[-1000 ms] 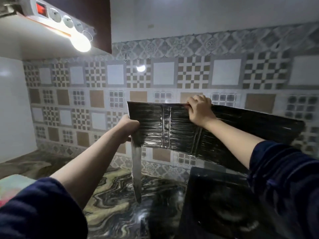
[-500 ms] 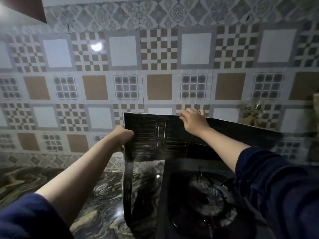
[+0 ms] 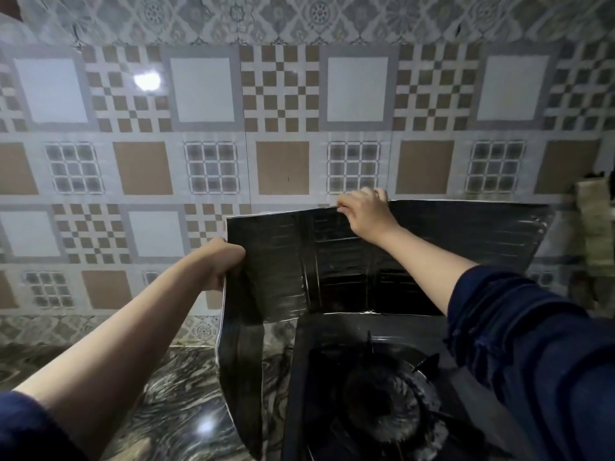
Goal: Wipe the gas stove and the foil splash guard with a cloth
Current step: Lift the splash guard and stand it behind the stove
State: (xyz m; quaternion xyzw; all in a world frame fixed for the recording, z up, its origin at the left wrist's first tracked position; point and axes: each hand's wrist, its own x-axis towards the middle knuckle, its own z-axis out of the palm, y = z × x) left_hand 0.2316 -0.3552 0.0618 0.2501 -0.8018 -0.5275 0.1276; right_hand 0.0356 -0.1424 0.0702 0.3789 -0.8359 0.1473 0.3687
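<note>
Foil splash guard point(image 3: 332, 261) had come down from mid-air to stand behind the gas stove point(image 3: 376, 394), at its twelve o'clock. Left hand point(image 3: 223, 264) gripped its side edge, right hand point(image 3: 364, 211) pinched the top rim. No cloth showed; wiping looked not yet begun.

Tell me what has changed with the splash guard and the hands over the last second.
The foil splash guard has come down from mid-air and now stands around the back and left side of the gas stove, its left panel reaching down to the counter. The view has also tipped down and right, so the shelf lamp is out of sight. Unchanged: the left hand grips the guard's left edge and the right hand grips its top edge.
</note>
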